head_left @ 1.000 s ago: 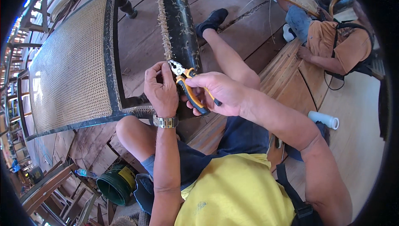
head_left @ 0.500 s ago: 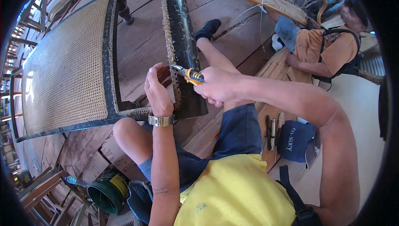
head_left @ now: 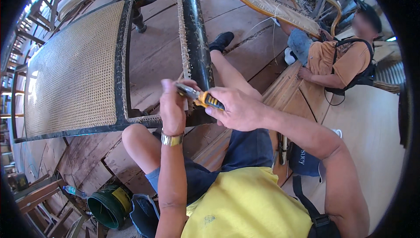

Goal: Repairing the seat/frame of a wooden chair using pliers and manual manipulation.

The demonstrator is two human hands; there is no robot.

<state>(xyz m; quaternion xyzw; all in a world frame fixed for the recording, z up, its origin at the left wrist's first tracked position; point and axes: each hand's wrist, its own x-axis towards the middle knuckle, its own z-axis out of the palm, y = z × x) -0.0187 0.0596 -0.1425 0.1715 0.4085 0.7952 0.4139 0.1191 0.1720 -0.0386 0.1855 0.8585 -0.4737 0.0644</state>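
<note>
Right hand [head_left: 240,110]: fingers gripping pliers [head_left: 204,98]. Left hand [head_left: 173,113]: at pliers' tip, fingers' hold unclear. Chair [head_left: 121,63]: black, cane-panelled.

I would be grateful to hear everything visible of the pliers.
The pliers have a silvery, metallic-looking head and yellow-orange and black handles, seemingly plastic or rubber. The right hand is wrapped around the handles, hiding much of them. The tool slants across the lower part of the black bar in view, head toward the picture's upper left. The head is close beside the left hand; contact and jaw opening are unclear.
</note>
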